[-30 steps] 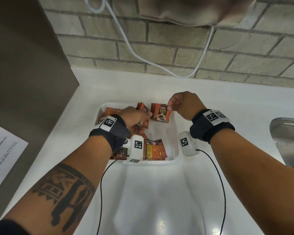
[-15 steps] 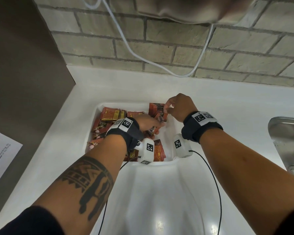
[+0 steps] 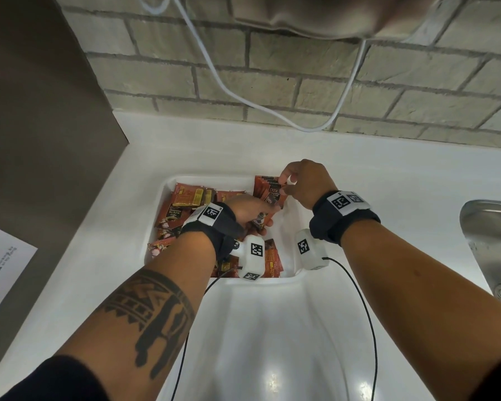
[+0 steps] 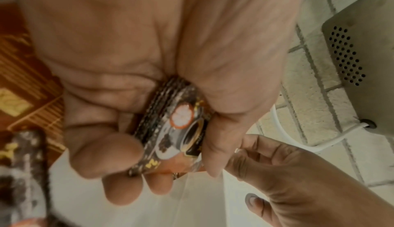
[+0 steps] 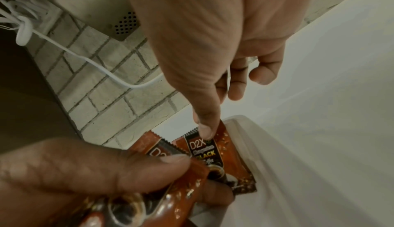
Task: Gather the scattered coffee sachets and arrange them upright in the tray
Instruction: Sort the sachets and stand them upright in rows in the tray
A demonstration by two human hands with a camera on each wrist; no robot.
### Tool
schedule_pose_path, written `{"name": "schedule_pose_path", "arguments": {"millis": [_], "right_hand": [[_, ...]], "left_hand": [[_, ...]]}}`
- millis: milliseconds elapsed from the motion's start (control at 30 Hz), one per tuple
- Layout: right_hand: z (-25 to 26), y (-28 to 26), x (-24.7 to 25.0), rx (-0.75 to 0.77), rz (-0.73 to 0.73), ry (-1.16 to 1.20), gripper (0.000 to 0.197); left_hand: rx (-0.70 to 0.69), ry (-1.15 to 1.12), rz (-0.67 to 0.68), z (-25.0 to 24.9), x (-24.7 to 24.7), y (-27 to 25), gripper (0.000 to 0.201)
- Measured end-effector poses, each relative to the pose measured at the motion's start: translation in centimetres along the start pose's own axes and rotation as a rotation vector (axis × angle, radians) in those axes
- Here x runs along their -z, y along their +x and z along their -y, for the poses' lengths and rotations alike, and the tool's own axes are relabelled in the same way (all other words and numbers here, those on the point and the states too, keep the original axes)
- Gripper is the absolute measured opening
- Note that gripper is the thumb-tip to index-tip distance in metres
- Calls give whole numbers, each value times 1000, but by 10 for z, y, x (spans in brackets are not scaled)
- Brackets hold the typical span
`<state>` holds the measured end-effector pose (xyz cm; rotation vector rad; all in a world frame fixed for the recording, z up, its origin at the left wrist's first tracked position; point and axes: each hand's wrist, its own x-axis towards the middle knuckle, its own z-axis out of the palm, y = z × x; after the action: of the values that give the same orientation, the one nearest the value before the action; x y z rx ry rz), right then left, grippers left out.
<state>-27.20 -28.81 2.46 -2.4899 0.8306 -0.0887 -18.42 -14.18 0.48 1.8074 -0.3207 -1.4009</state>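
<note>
The left hand keeps a closed grip on a bundle of sachets, edges squared, inside the tray on the bench. The right hand pinches the upright sachets against the far wall, probably to stop them toppling.

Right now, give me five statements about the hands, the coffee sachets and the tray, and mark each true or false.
1. The left hand grips a bundle of coffee sachets. True.
2. The right hand rests flat on the counter. False: it pinches the top of an upright sachet in the tray.
3. The white tray holds loose sachets at its left side. True.
4. A metal sink lies to the right. True.
5. The wall is tiled blue. False: it is pale brick.
</note>
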Motion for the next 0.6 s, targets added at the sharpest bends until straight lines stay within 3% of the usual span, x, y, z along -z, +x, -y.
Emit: {"name": "schedule_pose_path", "arguments": {"millis": [400,533,600], "right_hand": [[0,-5,5,12,-6,18,16],[2,-11,11,51,-58,48,4],[5,-17,16,83,-45,106,8]], "left_hand": [[-16,-42,-3,1,-1,-2,39],[-36,-65,44,1,3,-7,38],[-76,-123,80,1,7,-13,33]]}}
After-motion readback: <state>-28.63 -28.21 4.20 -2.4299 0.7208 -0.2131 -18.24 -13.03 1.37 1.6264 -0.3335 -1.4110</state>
